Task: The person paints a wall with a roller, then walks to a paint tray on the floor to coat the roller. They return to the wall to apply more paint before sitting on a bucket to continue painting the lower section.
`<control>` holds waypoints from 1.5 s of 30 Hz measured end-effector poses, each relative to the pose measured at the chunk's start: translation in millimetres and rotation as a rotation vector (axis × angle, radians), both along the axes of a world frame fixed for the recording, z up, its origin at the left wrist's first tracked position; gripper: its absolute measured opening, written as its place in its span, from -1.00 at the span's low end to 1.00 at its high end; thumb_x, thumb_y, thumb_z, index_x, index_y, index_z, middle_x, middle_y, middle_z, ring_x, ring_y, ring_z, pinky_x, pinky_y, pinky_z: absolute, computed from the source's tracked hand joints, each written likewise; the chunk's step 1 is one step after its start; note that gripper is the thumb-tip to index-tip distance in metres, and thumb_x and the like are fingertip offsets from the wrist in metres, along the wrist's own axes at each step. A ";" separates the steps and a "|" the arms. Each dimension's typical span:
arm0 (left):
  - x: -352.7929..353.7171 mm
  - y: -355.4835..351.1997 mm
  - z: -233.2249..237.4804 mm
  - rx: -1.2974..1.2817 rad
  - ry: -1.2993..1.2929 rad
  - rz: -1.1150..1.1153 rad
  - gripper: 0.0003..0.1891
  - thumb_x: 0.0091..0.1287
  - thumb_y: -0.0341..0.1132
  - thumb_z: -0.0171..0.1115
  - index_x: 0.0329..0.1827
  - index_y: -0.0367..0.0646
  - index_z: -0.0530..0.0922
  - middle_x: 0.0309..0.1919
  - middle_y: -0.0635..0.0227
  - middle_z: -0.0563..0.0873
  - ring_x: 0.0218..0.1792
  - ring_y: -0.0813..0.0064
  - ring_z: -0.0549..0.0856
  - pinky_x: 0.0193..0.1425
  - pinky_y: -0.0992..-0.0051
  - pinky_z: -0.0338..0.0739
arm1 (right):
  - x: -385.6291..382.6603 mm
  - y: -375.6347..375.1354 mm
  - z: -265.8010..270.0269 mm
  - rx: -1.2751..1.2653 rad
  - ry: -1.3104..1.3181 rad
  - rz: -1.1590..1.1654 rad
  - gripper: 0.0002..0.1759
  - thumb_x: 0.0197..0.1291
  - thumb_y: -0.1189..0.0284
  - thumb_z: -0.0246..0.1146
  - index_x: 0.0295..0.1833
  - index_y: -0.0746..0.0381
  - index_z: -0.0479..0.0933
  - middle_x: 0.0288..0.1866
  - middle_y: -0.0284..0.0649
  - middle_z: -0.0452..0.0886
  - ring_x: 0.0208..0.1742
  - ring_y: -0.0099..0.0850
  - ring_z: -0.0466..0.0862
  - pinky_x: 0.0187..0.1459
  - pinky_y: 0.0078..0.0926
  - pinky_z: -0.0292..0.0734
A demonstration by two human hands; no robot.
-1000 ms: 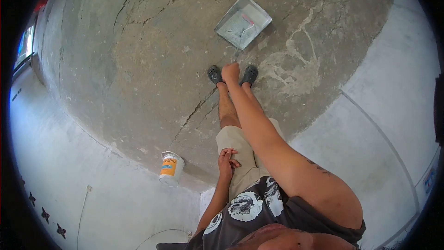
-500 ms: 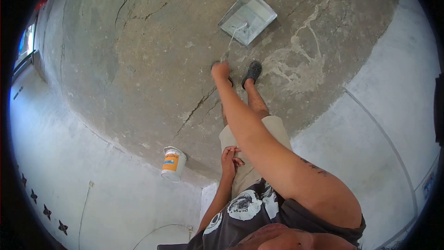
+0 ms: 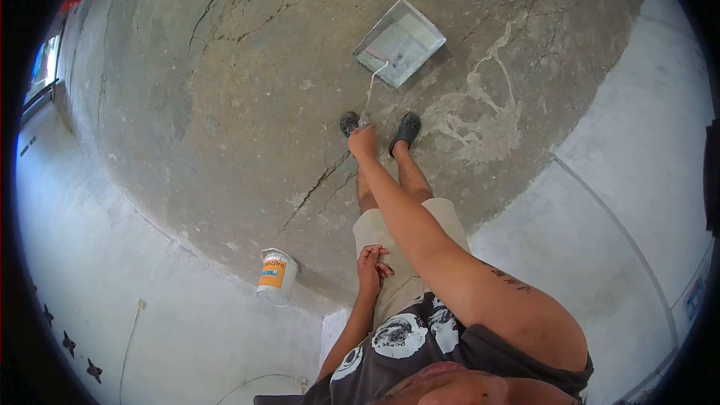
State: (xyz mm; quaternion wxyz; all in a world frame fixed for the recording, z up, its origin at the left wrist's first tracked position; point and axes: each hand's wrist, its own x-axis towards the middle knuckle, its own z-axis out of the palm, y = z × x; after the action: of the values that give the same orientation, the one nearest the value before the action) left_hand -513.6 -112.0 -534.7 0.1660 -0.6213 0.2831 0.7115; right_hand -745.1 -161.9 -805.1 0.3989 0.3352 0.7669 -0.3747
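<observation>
My right hand [image 3: 363, 142] is closed around the handle of a paint roller [image 3: 370, 93], above the left shoe. The roller's thin frame reaches forward, and its small head lies within the metal paint tray [image 3: 430, 51] near the left side. Wet, whitish paint covers part of the tray's inside. My left hand [image 3: 371, 262] rests by the beige shorts [image 3: 412, 255], its fingers loosely bent and apart, with nothing visible in it.
A white paint bucket [image 3: 276, 277] with an orange label stands at left by the wall's foot. Dark clogs [image 3: 406, 132] are on my feet, just short of the tray. Cracks [image 3: 322, 180] and a pale stain [image 3: 480, 124] mark the concrete floor.
The roller head has shifted toward the left side of the tray, and its frame stands more upright in view. The view has tilted slightly. My left hand stays by the shorts.
</observation>
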 end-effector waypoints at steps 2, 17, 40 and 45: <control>-3.5 -0.4 3.0 0.005 -0.014 -0.019 -0.80 0.49 -0.24 0.03 -0.04 -0.18 0.50 -0.24 0.23 0.71 -0.76 0.56 0.56 -0.73 0.65 0.40 | 2.7 -3.8 -7.0 0.025 0.035 -0.019 -0.60 0.21 0.43 0.17 0.07 0.50 0.39 -0.07 0.30 0.59 0.05 0.17 0.60 0.03 -0.03 0.50; -35.5 -21.3 27.9 -0.097 0.130 -0.178 -0.76 0.49 -0.19 0.02 0.00 -0.15 0.50 -0.16 0.31 0.70 -0.66 0.58 0.62 -0.67 0.64 0.41 | -103.9 57.5 51.2 -0.311 0.002 -0.323 -0.71 0.25 0.37 0.11 -0.48 0.31 0.48 -0.69 -0.11 0.47 -0.73 -0.24 0.50 -0.71 -0.22 0.30; -236.1 -34.3 153.8 0.276 0.969 -1.161 -0.45 0.48 0.17 -0.07 0.21 -0.13 0.42 -0.08 0.19 0.67 -0.18 0.41 0.73 -0.30 0.45 0.68 | 94.7 132.8 423.2 0.152 0.958 0.098 -0.30 0.15 0.03 0.36 0.21 0.33 0.42 -0.30 -0.13 0.65 -0.47 -0.46 0.65 -0.44 -0.48 0.59; -192.5 -24.3 175.5 0.324 0.904 -1.406 -0.73 0.47 -0.15 0.13 -0.01 -0.18 0.45 -0.10 0.27 0.64 -0.17 0.45 0.70 -0.14 0.42 0.64 | 162.2 139.0 460.8 -0.397 0.637 -0.382 -0.38 0.17 0.01 0.36 0.06 0.32 0.45 -0.39 -0.22 0.63 -0.55 -0.49 0.61 -0.55 -0.50 0.54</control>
State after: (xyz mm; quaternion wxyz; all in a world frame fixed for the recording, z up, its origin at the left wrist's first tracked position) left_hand -706.0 -136.3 -359.1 0.5273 0.0743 0.5368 0.6545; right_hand -582.9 -22.9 -344.3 0.1221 0.2554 0.6890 -0.6672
